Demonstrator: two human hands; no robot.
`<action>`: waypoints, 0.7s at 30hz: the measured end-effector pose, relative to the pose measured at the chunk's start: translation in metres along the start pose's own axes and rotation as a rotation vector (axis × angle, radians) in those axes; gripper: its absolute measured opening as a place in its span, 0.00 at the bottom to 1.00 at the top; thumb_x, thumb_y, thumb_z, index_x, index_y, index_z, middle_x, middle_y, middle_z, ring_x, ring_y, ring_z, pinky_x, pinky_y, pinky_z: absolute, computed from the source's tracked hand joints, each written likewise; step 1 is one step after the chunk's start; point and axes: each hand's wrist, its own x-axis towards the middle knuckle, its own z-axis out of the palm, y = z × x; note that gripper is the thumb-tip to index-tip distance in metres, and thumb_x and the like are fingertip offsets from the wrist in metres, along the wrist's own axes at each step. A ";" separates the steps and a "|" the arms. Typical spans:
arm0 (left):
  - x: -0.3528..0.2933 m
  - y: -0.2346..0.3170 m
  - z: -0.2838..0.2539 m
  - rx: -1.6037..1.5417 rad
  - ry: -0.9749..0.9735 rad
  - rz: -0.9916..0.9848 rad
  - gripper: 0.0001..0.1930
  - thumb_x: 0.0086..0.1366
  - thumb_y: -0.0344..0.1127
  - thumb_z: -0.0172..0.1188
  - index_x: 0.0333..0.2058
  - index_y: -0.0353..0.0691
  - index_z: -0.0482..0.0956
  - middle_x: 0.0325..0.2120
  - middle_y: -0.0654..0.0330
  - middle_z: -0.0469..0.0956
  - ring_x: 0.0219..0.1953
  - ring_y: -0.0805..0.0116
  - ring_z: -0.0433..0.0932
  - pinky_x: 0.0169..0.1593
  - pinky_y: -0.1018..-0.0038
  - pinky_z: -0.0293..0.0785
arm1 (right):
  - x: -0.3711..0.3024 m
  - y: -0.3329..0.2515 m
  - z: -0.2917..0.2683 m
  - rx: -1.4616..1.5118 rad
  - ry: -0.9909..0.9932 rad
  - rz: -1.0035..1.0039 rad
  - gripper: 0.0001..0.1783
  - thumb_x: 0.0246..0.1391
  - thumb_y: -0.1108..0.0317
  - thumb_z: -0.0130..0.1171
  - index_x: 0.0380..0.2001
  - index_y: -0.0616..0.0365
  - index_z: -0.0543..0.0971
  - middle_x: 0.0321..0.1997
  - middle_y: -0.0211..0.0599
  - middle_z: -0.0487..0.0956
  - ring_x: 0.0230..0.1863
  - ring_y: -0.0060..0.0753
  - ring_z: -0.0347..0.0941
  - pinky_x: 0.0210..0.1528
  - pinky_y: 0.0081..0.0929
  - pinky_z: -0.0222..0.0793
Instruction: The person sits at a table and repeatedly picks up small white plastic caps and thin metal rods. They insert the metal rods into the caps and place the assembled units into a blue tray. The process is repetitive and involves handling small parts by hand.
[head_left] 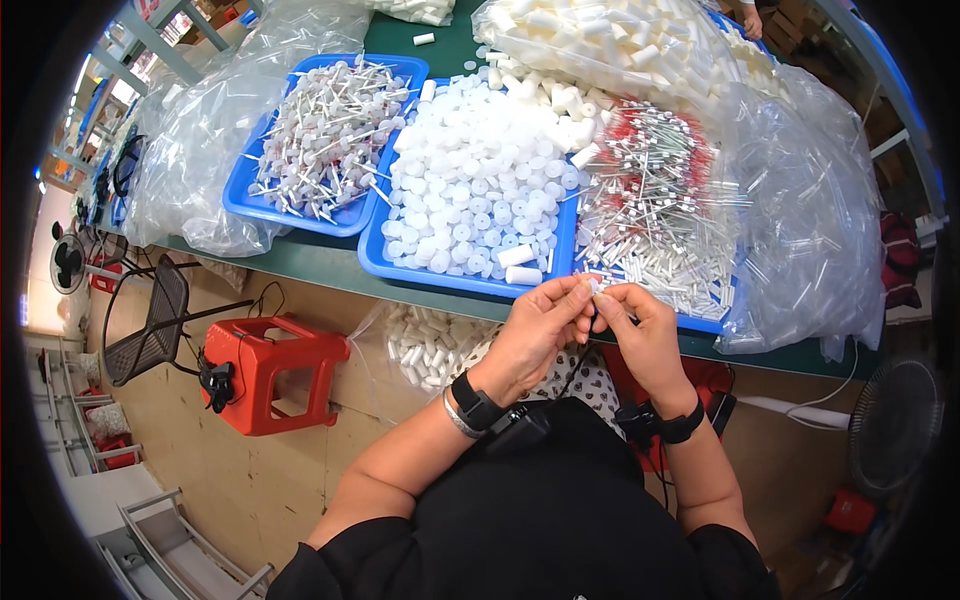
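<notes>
- You have one view only, from the camera worn on your head, so nothing is shared with a second view.
- It looks steeply down and forward over your chest at the table (330,262).
- Your left hand (535,330) and right hand (640,335) sit near, just below centre, at the near table edge.
- Far trays (385,262) fill the top; the floor (270,470) and red stool (265,370) lie left.
- Fisheye bends edges toward the rim.
</notes>
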 end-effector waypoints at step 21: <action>-0.004 0.020 -0.003 -0.076 0.034 0.037 0.17 0.70 0.37 0.53 0.51 0.31 0.71 0.44 0.51 0.77 0.47 0.65 0.78 0.53 0.75 0.76 | 0.048 0.022 -0.032 -1.054 0.048 -0.503 0.03 0.46 0.75 0.59 0.25 0.61 0.75 0.26 0.40 0.74 0.32 0.43 0.74 0.34 0.39 0.69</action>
